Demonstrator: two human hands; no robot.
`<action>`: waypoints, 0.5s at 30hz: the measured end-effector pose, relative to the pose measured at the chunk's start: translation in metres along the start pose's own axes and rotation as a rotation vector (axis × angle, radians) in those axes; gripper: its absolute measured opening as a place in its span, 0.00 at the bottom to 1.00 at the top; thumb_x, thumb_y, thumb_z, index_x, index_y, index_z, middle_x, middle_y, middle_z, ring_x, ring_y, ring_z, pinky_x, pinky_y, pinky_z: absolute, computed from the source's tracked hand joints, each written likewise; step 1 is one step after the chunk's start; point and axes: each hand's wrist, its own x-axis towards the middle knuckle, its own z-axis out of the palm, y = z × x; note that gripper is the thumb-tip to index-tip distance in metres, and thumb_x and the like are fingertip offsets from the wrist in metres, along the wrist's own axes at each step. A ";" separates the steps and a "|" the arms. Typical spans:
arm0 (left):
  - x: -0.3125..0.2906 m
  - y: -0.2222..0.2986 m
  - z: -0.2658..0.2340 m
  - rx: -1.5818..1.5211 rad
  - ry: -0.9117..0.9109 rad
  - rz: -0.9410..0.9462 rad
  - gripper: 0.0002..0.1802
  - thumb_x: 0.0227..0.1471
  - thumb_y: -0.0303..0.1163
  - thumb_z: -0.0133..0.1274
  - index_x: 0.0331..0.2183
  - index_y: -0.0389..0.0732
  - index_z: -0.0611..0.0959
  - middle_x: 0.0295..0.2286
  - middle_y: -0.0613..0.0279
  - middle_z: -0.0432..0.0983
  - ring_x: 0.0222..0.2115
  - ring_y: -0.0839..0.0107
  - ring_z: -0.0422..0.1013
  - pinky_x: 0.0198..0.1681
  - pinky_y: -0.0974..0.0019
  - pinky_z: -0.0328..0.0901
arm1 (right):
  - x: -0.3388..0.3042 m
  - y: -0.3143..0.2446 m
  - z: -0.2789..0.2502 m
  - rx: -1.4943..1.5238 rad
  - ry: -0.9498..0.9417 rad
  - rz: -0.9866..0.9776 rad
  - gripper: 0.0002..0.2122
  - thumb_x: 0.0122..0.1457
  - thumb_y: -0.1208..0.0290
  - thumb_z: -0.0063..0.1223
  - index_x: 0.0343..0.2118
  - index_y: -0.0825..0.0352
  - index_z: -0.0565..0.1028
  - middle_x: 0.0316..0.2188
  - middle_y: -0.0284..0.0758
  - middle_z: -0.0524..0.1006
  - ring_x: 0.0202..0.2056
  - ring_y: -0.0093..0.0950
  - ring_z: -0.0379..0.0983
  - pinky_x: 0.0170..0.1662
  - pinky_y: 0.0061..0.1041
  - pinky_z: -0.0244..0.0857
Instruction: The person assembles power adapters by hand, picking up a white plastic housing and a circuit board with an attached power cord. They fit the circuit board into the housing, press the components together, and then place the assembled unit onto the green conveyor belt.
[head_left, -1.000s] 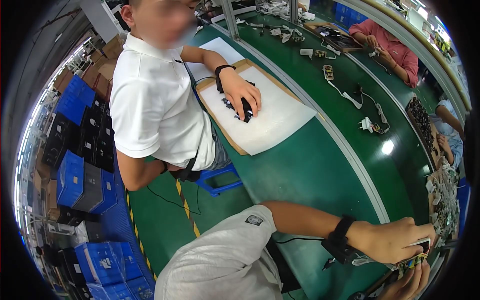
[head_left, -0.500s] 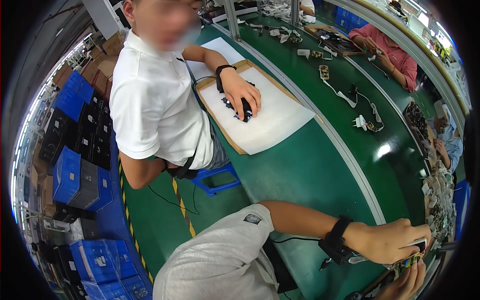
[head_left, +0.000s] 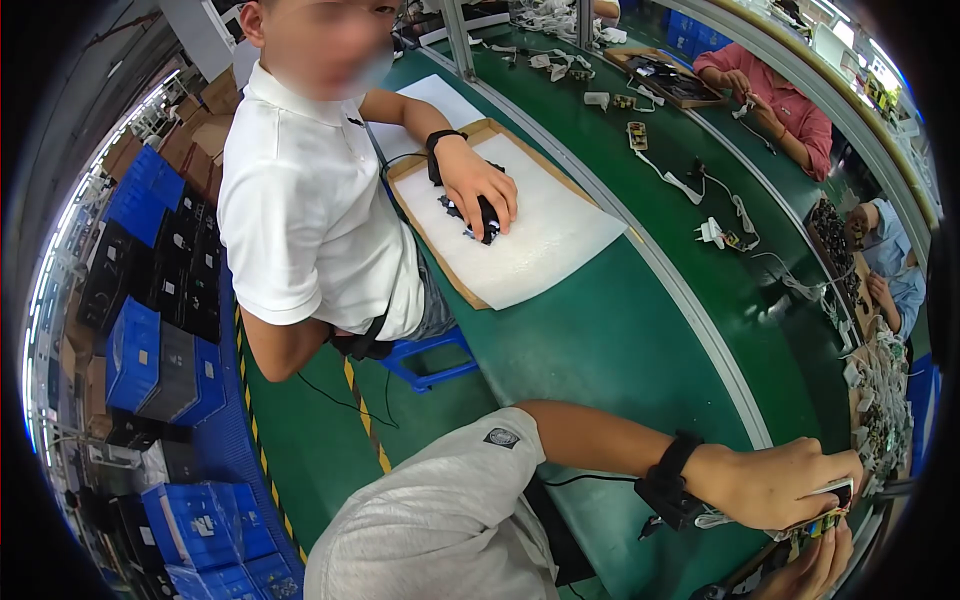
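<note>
Left hand (head_left: 785,487): pinching a white-edged piece (head_left: 834,488)
Right hand (head_left: 815,567): fingers together, gripping the circuit board (head_left: 826,522) from below
Circuit board: right there between both hands, near the green counter (head_left: 610,385)

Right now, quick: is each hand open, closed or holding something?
Left hand: closed, holding a small white casing.
Right hand: closed, holding a small circuit board.

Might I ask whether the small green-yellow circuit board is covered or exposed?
Partly exposed: the circuit board shows components above the person's right hand; the rest is hidden.
</note>
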 end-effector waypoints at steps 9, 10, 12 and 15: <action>0.000 -0.008 0.012 0.051 -0.004 -0.024 0.11 0.52 0.22 0.47 0.40 0.36 0.67 0.12 0.52 0.65 0.13 0.51 0.63 0.16 0.59 0.54 | 0.001 0.003 -0.002 0.038 0.046 0.007 0.07 0.53 0.81 0.57 0.34 0.78 0.76 0.33 0.46 0.75 0.33 0.39 0.77 0.34 0.29 0.76; 0.002 -0.011 0.013 0.047 0.010 0.015 0.11 0.52 0.22 0.47 0.40 0.36 0.67 0.12 0.52 0.64 0.13 0.51 0.63 0.16 0.59 0.54 | -0.001 0.004 -0.003 0.038 0.042 0.008 0.07 0.53 0.81 0.57 0.34 0.78 0.76 0.33 0.46 0.75 0.33 0.39 0.77 0.34 0.29 0.76; 0.002 -0.013 0.016 0.041 0.027 0.052 0.12 0.52 0.22 0.47 0.40 0.36 0.67 0.11 0.52 0.64 0.13 0.50 0.63 0.16 0.59 0.54 | -0.007 0.006 -0.007 0.034 0.019 0.003 0.07 0.53 0.82 0.56 0.34 0.78 0.75 0.34 0.47 0.75 0.33 0.39 0.77 0.34 0.29 0.77; -0.001 -0.011 0.018 0.052 -0.002 -0.010 0.11 0.52 0.22 0.47 0.39 0.36 0.67 0.11 0.52 0.64 0.13 0.50 0.63 0.16 0.59 0.54 | -0.007 0.007 -0.008 0.042 0.016 -0.005 0.07 0.54 0.81 0.56 0.35 0.78 0.75 0.34 0.47 0.75 0.33 0.39 0.77 0.34 0.29 0.77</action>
